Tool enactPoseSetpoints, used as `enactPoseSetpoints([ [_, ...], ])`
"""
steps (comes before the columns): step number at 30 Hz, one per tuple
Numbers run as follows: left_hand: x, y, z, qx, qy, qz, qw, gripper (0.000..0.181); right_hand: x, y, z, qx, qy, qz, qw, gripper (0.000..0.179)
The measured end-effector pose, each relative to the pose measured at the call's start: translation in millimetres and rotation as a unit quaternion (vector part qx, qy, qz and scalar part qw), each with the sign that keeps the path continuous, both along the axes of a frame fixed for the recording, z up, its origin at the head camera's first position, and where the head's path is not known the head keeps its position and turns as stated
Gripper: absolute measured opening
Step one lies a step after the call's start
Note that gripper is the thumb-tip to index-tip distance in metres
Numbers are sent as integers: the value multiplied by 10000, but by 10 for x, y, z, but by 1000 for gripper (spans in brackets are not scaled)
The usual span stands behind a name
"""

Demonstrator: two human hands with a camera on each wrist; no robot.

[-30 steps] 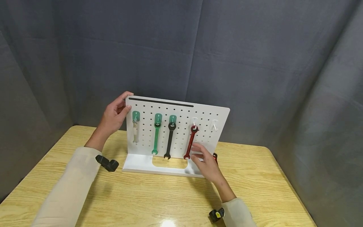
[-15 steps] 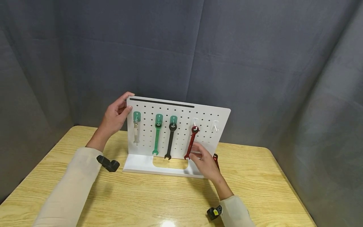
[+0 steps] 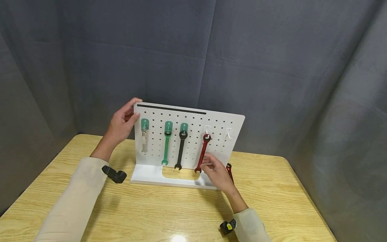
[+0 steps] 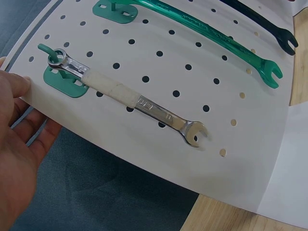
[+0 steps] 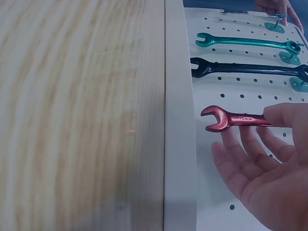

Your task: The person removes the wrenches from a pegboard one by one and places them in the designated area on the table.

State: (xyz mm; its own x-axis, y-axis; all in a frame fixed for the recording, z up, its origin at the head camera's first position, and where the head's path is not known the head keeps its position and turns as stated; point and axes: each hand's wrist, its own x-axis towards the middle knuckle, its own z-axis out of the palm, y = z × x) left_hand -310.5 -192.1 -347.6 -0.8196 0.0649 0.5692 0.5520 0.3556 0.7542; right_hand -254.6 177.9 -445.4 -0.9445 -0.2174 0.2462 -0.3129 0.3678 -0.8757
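A white pegboard [image 3: 193, 144] stands upright on the table, and my left hand [image 3: 121, 124] grips its upper left corner. My right hand [image 3: 217, 171] pinches the lower shank of a red wrench [image 3: 202, 153], its thumb in front and fingers behind in the right wrist view. The ring end of that wrench is at a white hook [image 3: 207, 130]. To its left hang a black wrench [image 3: 181, 151], a green wrench [image 3: 166, 149] and a silver wrench with a pale wrap [image 4: 115, 91], each on a green hook. At the far right, a white hook [image 3: 229, 134] carries nothing.
Another red wrench [image 3: 229, 171] shows partly beside the board's right edge, behind my right hand. The board's white base [image 3: 148, 173] rests on the wooden table [image 3: 145, 208]. Grey curtains [image 3: 169, 50] surround the back and sides.
My right hand has moved slightly left from beside the red wrench and taken hold of its shank. The lower end of the wrench has come a little outward. My left hand stays at the corner.
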Motion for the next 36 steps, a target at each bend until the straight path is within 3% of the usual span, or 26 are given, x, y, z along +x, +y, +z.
enactPoseSetpoints([
  [4,-4,1,5,30,40,-44,10000,47,18,0,11,8,-102,-12,9999,27],
  [12,-4,-4,14,41,64,-51,10000,48,29,13,34,102,-189,351,9992,9],
  [23,-18,-2,26,-15,1,-30,10000,48,61,25,50,-41,-325,467,9984,8],
  [36,-2,-9,6,-41,-37,-5,10000,47,157,37,36,-558,-441,484,9963,28],
])
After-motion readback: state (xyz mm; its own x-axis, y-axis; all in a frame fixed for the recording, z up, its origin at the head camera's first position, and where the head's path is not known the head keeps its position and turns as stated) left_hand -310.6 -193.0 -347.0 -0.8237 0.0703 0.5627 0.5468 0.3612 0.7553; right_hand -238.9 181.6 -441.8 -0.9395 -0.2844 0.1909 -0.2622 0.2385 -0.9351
